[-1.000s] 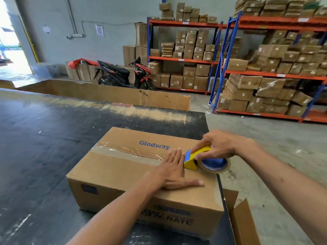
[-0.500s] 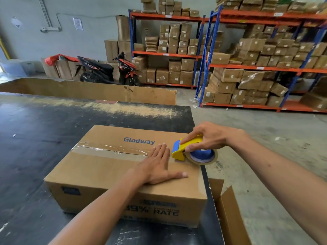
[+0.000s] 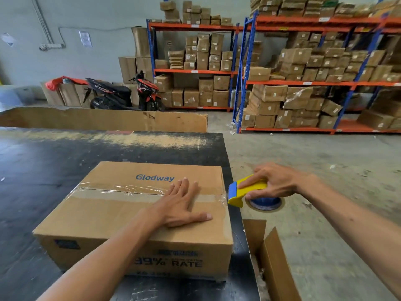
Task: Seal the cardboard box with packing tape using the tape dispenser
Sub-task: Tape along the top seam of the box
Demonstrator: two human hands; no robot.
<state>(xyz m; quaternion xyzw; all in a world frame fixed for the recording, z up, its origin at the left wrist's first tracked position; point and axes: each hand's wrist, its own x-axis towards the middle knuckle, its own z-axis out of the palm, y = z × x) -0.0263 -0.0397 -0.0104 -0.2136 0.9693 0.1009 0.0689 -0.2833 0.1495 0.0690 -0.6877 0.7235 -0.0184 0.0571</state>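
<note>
A brown cardboard box (image 3: 104,216) printed "Glodway" lies on the black table (image 3: 43,170). Clear packing tape (image 3: 121,190) runs along its top seam from the left edge to the right edge. My left hand (image 3: 178,205) lies flat on the box top over the tape, fingers spread. My right hand (image 3: 273,181) grips the yellow and blue tape dispenser (image 3: 245,192), which hangs just past the box's right edge, off the table. The tape roll (image 3: 264,203) shows under the hand.
An open cardboard carton (image 3: 273,257) stands on the floor at the table's right front corner. A long cardboard sheet (image 3: 104,120) stands behind the table. Beyond are a parked motorbike (image 3: 123,94) and shelving racks (image 3: 303,83) full of boxes.
My right hand has drawn the dispenser rightward along the seam, from the box top to beyond its right edge. My left hand stayed flat on the box. The camera shifted right.
</note>
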